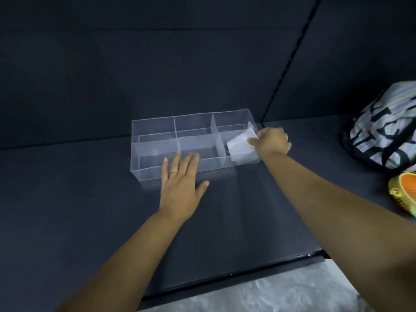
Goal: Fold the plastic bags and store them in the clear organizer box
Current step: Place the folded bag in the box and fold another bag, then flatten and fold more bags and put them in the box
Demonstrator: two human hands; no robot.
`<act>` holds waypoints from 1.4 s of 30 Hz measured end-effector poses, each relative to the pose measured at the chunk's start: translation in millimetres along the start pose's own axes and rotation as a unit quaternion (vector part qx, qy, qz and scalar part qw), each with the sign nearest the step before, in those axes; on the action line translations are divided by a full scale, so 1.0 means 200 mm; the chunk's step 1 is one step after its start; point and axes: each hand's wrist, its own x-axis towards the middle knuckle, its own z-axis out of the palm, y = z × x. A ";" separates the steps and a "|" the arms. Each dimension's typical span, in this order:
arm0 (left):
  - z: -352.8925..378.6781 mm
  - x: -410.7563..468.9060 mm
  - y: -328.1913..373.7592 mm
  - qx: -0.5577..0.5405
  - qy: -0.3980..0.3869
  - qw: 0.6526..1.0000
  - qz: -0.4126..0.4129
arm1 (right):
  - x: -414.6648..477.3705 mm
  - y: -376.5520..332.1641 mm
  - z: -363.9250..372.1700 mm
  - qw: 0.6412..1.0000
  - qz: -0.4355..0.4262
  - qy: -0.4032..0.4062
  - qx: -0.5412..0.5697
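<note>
A clear organizer box (157, 140) with three compartments stands on the dark table. A folded white plastic bag (239, 145) sits tilted in the right compartment. My right hand (271, 140) is over the box's right end, its fingers pinched on that bag's upper edge. Flat on the table lies my left hand (181, 179), fingers spread, its fingertips against the front wall of the box near the middle compartment. The left and middle compartments look empty.
A patterned black and white bag (387, 124) rests at the right on the table, with an orange and yellow object (405, 190) in front of it. Crumpled clear plastic (270, 293) lies below the table's near edge. Dark walls close off the back.
</note>
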 end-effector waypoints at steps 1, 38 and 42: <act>0.02 -0.01 -0.01 0.012 0.002 1.000 0.009 | -0.01 -0.01 0.02 0.999 -0.021 0.027 -0.026; 0.11 -0.97 0.04 0.052 -0.157 0.985 -0.044 | -1.23 0.92 -0.03 0.829 0.312 -0.029 0.464; 0.09 -0.95 0.03 0.025 -0.193 0.980 -0.052 | -1.21 0.91 -0.21 0.865 0.207 -0.032 0.456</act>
